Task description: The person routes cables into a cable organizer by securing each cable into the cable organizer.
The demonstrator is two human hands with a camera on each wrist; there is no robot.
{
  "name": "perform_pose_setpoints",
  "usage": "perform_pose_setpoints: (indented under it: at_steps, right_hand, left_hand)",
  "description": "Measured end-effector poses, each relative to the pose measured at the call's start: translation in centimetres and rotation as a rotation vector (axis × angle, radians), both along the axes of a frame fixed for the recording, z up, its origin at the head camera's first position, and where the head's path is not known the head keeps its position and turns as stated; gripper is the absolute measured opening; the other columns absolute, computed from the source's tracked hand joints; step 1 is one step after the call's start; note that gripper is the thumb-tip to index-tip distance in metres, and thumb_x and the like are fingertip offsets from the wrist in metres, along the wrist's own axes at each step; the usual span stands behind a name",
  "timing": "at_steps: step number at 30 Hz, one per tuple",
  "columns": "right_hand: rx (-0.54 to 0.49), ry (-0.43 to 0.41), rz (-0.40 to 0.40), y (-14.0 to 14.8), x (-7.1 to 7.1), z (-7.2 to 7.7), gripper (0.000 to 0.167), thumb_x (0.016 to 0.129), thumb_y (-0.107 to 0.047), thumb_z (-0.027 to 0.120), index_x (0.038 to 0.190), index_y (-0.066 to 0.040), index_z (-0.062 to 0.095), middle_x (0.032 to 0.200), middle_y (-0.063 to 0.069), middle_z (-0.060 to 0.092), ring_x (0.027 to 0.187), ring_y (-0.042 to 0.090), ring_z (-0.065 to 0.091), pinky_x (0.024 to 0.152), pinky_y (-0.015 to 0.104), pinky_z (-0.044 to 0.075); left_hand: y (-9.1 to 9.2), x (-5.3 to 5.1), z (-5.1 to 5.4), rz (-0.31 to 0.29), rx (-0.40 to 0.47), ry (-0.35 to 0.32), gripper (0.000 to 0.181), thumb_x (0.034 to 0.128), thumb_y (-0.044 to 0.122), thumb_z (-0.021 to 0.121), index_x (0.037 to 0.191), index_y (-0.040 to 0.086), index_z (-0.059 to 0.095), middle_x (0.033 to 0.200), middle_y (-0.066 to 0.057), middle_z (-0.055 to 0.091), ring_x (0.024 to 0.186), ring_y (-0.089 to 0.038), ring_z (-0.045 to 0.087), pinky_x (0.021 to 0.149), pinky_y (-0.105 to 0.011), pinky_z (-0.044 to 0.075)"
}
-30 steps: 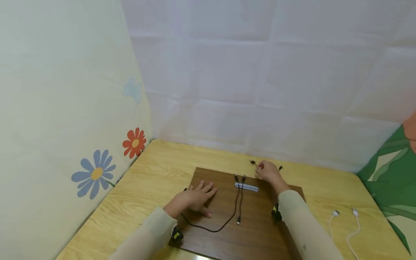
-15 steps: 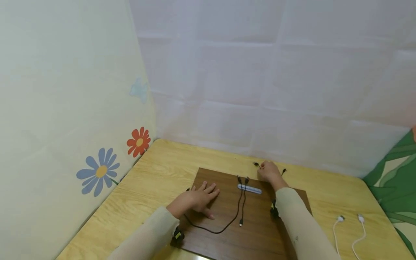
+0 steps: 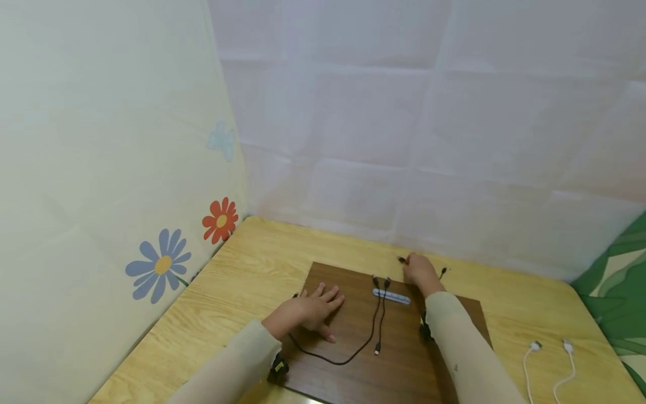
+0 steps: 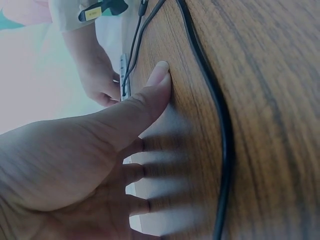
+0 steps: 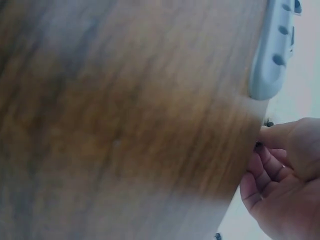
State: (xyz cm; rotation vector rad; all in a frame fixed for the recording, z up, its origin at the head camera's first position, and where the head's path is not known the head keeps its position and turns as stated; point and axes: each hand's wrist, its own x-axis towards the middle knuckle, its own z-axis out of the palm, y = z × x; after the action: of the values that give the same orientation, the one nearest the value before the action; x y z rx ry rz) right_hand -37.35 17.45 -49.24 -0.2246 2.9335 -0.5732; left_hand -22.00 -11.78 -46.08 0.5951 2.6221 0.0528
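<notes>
My left hand (image 3: pixel 312 312) rests with spread fingers on the brown wooden board (image 3: pixel 348 379). Beyond the board's far edge, my right hand (image 3: pixel 421 273) pinches a black cable. One black plug (image 3: pixel 401 260) pokes out left of those fingers, and another black cable end (image 3: pixel 443 271) lies to their right. A pale blue cable clip (image 3: pixel 398 298) sits near the far edge of the board; the right wrist view shows notches along the clip (image 5: pixel 271 65). Two black cables (image 3: pixel 372 333) run through it, one curving towards the left hand, the other ending in a plug (image 3: pixel 377 349) on the board.
Two white cables (image 3: pixel 527 370) lie on the yellow wood-grain table (image 3: pixel 267 247) to the right of the board. A pale sheet (image 3: pixel 353 140) hangs behind the table, and a flower-patterned wall (image 3: pixel 101 168) stands at the left.
The head view has turned slightly, shifting everything right in the picture. My right fingers have crept a little nearer the left-hand plug. The left hand stays in place on the board.
</notes>
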Motion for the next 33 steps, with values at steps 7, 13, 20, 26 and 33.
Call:
perform_pose_setpoints:
  at_steps: [7, 13, 20, 26, 33]
  right_hand:
    - [-0.111, -0.037, -0.049, 0.2, 0.6, 0.9, 0.017, 0.100, -0.004, 0.041, 0.103, 0.007, 0.054, 0.095, 0.022, 0.056, 0.074, 0.026, 0.048, 0.065, 0.037, 0.043]
    - [-0.245, 0.026, -0.099, 0.7, 1.2, 3.0, 0.033, 0.100, -0.011, 0.039, 0.119, 0.013, 0.052, 0.114, 0.032, 0.058, 0.088, 0.035, 0.055, 0.074, 0.042, 0.047]
    - [-0.285, 0.057, -0.104, 1.4, 1.9, 5.0, 0.034, 0.104, -0.026, 0.051, 0.112, 0.006, 0.058, 0.103, 0.022, 0.062, 0.078, 0.027, 0.054, 0.063, 0.036, 0.045]
    - [-0.297, 0.089, -0.107, 2.0, 2.6, 6.1, 0.038, 0.108, -0.033, 0.047, 0.119, 0.002, 0.058, 0.105, 0.020, 0.065, 0.080, 0.028, 0.057, 0.063, 0.037, 0.046]
    - [-0.327, 0.123, -0.091, 2.4, 3.4, 7.2, 0.042, 0.108, -0.032, 0.045, 0.130, 0.001, 0.058, 0.109, 0.022, 0.069, 0.085, 0.028, 0.063, 0.066, 0.035, 0.048]
  left_hand:
    - [0.2, 0.3, -0.1, -0.010, -0.003, -0.001, 0.098, 0.0839, 0.060, 0.071, 0.162, 0.024, 0.023, 0.170, -0.001, 0.009, 0.156, -0.034, 0.006, 0.118, -0.064, 0.022]
    - [0.0, 0.4, -0.1, -0.005, 0.003, -0.004, 0.099, 0.0840, 0.060, 0.071, 0.162, 0.025, 0.023, 0.171, -0.001, 0.008, 0.156, -0.034, 0.005, 0.118, -0.064, 0.020]
    - [-0.3, 0.3, -0.4, -0.009, 0.021, -0.013, 0.099, 0.0844, 0.059, 0.070, 0.163, 0.024, 0.022, 0.171, -0.002, 0.008, 0.156, -0.035, 0.004, 0.118, -0.065, 0.019]
    - [-0.3, 0.2, -0.5, -0.009, 0.028, -0.017, 0.099, 0.0841, 0.059, 0.070, 0.163, 0.023, 0.022, 0.171, -0.003, 0.008, 0.156, -0.035, 0.004, 0.118, -0.066, 0.018]
    - [-0.2, 0.3, -0.4, -0.017, 0.011, -0.006, 0.099, 0.0843, 0.060, 0.070, 0.162, 0.023, 0.022, 0.171, -0.003, 0.008, 0.156, -0.036, 0.005, 0.118, -0.066, 0.020]
